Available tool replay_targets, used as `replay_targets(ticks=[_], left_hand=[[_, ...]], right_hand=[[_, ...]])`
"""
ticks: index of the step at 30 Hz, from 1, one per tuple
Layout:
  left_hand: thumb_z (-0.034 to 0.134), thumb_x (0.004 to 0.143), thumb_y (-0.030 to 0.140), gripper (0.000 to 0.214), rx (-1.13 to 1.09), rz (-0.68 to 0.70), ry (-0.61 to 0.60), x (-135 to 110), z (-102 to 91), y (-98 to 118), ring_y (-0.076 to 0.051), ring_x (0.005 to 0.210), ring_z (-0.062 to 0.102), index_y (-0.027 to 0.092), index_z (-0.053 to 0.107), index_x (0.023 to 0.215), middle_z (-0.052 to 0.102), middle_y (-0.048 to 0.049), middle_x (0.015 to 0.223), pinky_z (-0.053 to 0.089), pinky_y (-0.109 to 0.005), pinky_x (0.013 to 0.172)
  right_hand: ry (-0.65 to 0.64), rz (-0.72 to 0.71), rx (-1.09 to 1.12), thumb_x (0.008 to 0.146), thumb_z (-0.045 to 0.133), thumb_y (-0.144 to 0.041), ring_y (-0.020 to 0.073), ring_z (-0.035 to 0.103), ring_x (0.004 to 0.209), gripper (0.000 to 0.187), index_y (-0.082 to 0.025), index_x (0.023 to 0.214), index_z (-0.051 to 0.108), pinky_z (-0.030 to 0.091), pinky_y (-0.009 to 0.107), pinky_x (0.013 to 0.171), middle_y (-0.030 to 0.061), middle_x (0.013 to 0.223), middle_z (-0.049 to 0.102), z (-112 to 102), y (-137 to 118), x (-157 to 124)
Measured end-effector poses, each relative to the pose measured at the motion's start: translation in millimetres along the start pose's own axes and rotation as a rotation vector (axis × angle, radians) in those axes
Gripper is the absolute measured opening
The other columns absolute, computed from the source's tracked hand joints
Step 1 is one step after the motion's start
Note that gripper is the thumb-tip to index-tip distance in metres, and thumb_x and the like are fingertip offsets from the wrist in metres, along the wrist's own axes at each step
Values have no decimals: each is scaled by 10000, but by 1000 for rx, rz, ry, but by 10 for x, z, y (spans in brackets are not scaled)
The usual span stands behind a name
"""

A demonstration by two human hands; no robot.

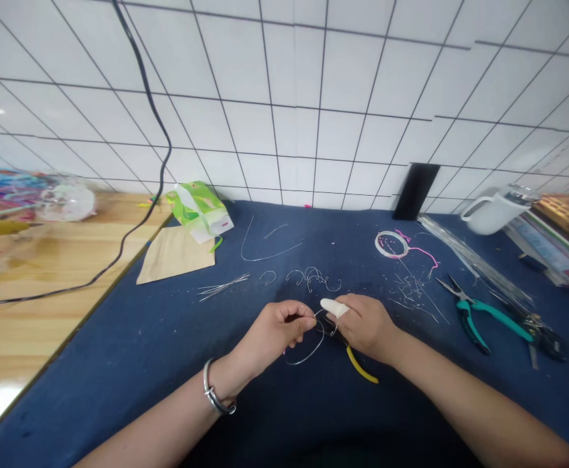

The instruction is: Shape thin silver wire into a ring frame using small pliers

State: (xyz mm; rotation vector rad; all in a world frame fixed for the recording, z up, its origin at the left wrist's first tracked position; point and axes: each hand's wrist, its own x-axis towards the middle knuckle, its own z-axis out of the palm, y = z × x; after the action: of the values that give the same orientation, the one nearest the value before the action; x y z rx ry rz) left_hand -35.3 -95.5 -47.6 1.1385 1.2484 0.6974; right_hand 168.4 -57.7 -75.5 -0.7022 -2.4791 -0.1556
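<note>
My left hand [277, 328] pinches a thin silver wire [308, 354] that curves in a loop below my fingers. My right hand [365, 325], with a white wrap on the forefinger, grips yellow-handled pliers [361, 368] whose jaws meet the wire between the two hands. Both hands hover just above the dark blue cloth [167, 364]. Several small bent wire hooks [313, 278] lie just beyond my hands, and a bundle of straight wire pieces [222, 287] lies to their left.
Teal-handled pliers [479, 315] and a dark tool lie at the right, near a long wire packet [474, 263]. A tape roll [391, 244], white mug [496, 209], green-white pouch [200, 209], brown paper [175, 255] and black cable [132, 227] surround the work spot.
</note>
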Motion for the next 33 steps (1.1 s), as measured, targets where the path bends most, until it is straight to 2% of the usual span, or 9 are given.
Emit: replay_targets(ticks=[4, 6, 9, 11, 15, 20, 24, 29, 33], left_hand=[[588, 742, 352, 203, -53, 22, 76, 12, -16, -27, -79, 462, 435, 151, 598, 775, 494, 28, 527, 270, -174, 400], [584, 745, 366, 217, -71, 39, 104, 15, -22, -49, -79, 464, 436, 154, 605, 783, 500, 24, 532, 261, -177, 403], [583, 745, 374, 226, -88, 50, 128, 14, -20, -77, -82, 478, 444, 155, 615, 793, 513, 16, 550, 257, -178, 408], [586, 744, 371, 222, -96, 56, 142, 11, -10, -86, -84, 488, 450, 157, 614, 796, 514, 14, 556, 257, -176, 412], [586, 747, 373, 220, -85, 81, 154, -3, 16, -90, -87, 502, 456, 160, 608, 795, 512, 12, 565, 262, -174, 414], [573, 759, 364, 208, -53, 105, 154, -21, 29, -93, -92, 521, 468, 163, 606, 799, 519, 6, 584, 280, -173, 417], [556, 775, 368, 212, -28, 120, 138, -31, 32, -94, -93, 537, 469, 165, 598, 819, 513, 9, 596, 293, -165, 419], [543, 784, 367, 208, -4, 142, 131, -35, 33, -88, -95, 529, 457, 170, 600, 824, 506, 15, 586, 289, -159, 401], [526, 803, 304, 151, 99, 257, 144, -35, 24, -78, -99, 565, 489, 176, 606, 812, 532, 3, 654, 360, -176, 443]], right_hand=[[-155, 140, -69, 859, 463, -209, 189, 551, 852, 142, -130, 880, 580, 476, 319, 683, 104, 879, 598, -202, -63, 29], [-221, 230, -83, 851, 481, -261, 203, 547, 847, 187, -130, 942, 578, 483, 338, 686, 108, 894, 598, -329, -135, -20], [-370, 266, -79, 721, 594, -508, 272, 522, 899, 531, -130, 1091, 544, 481, 413, 704, 134, 970, 587, -458, -279, -187], [-418, 283, -114, 657, 631, -547, 311, 498, 950, 627, -128, 1114, 540, 468, 453, 723, 156, 1036, 569, -481, -374, -318], [-472, 301, -157, 720, 609, -375, 308, 466, 992, 451, -126, 1092, 555, 439, 458, 777, 157, 1102, 533, -438, -493, -457], [-497, 363, -171, 724, 540, -203, 250, 476, 862, 280, -125, 989, 583, 432, 399, 727, 121, 933, 544, -370, -523, -406], [-497, 387, -236, 721, 521, -151, 239, 472, 812, 273, -117, 987, 571, 427, 379, 687, 114, 874, 532, -298, -504, -397], [-533, 402, -314, 795, 436, -70, 217, 490, 775, 251, -125, 999, 571, 428, 319, 605, 97, 845, 545, -229, -437, -426], [-520, 289, -304, 821, 435, -70, 263, 473, 946, 298, -100, 1102, 531, 422, 391, 756, 124, 975, 550, -231, -450, -463]])
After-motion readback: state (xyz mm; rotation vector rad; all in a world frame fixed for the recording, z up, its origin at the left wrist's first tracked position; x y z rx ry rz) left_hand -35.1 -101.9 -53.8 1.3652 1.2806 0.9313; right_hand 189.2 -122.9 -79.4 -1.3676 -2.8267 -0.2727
